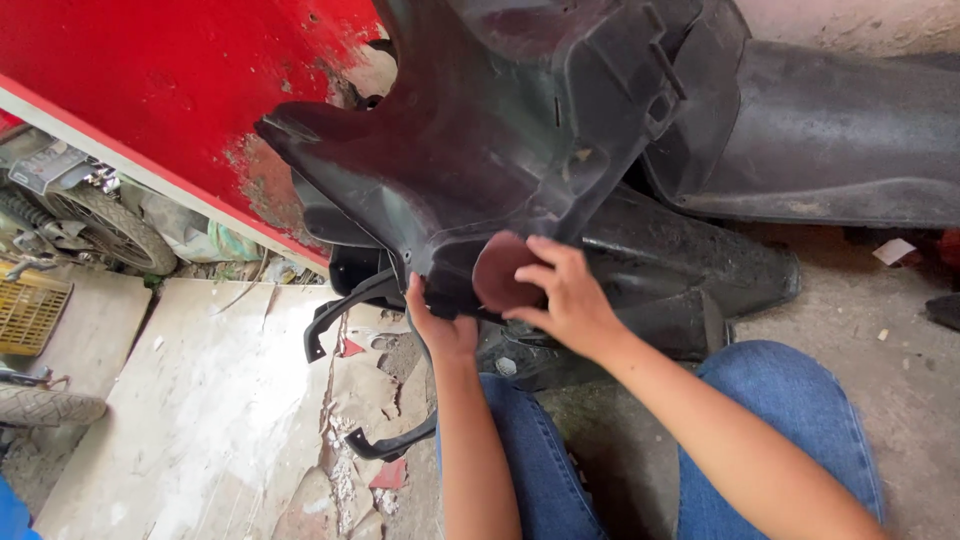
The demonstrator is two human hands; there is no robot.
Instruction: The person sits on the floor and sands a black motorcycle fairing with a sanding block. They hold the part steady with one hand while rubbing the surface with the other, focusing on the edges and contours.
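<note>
A large black plastic scooter body panel is propped upright in front of me, dusty and scuffed. My left hand grips its lower edge from below. My right hand presses a round reddish-brown sanding pad flat against the panel's lower face, fingers spread over the pad's right side. My knees in blue jeans sit just under both arms.
More black plastic fairing pieces lie behind and right on the concrete floor. A red painted board leans at upper left. A tyre and wheel, a yellow crate and broken floor slabs are at left.
</note>
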